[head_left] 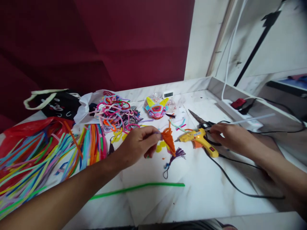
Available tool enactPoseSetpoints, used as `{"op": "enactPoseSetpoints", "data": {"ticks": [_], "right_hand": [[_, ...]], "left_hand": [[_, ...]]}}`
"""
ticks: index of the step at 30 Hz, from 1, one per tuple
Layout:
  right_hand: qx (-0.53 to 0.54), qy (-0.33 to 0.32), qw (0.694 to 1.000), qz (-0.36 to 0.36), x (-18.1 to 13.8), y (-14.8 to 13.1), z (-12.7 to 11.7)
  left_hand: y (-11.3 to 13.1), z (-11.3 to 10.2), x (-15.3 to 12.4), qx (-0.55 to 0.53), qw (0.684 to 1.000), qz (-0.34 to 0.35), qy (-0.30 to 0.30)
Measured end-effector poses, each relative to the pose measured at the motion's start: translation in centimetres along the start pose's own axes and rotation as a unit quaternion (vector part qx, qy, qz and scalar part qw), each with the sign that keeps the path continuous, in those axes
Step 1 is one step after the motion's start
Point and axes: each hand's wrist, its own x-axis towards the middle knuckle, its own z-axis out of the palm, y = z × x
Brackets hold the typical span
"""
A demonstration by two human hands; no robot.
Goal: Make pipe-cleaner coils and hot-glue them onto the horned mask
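Observation:
My left hand [141,140] pinches a small orange pipe-cleaner triangle [169,140] above the white work surface. Just below it lies a purple tassel [177,154] with a dark loop. My right hand [226,135] has its fingers bent together at the rear of a yellow hot glue gun [195,136], over the scissors' handles. What those fingers grip is hidden. A translucent glue stick [255,118] extends to the right from behind that hand. The scissors [197,117] lie beside the gun, blades toward the back left. Yellow pipe-cleaner pieces [161,147] sit partly behind my left hand.
Pipe cleaners [92,143] spread across the left, some on a red bag [55,123]. Behind them are a tangled colourful pile [115,111] and a black bag [59,103]. A horned pipe-cleaner mask [157,108], small digital display [168,95], power strip [237,111] and green pipe cleaner [144,186] also appear.

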Motion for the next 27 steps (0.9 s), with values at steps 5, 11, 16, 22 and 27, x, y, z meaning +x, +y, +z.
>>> {"op": "enactPoseSetpoints", "data": {"ticks": [5,11,16,22,27], "right_hand": [[-0.03,0.007,0.999,0.022,0.9,2.5,1.3],[-0.026,0.042,0.999,0.001,1.3,2.4,1.8],[-0.039,0.01,0.999,-0.03,2.1,3.2,1.8],[-0.05,-0.085,0.994,0.045,4.0,4.2,2.5],[-0.006,-0.09,0.993,0.079,4.0,5.4,2.6]], "left_hand": [[-0.4,-0.2,1.8,-0.073,0.996,-0.002,0.042],[-1.3,-0.6,2.8,-0.111,0.991,-0.018,0.079],[-2.8,-1.6,2.6,-0.118,0.985,-0.051,0.114],[-5.2,-3.3,1.7,-0.082,0.982,-0.076,0.15],[-7.3,-5.1,1.1,0.022,0.98,-0.108,0.163]]}}
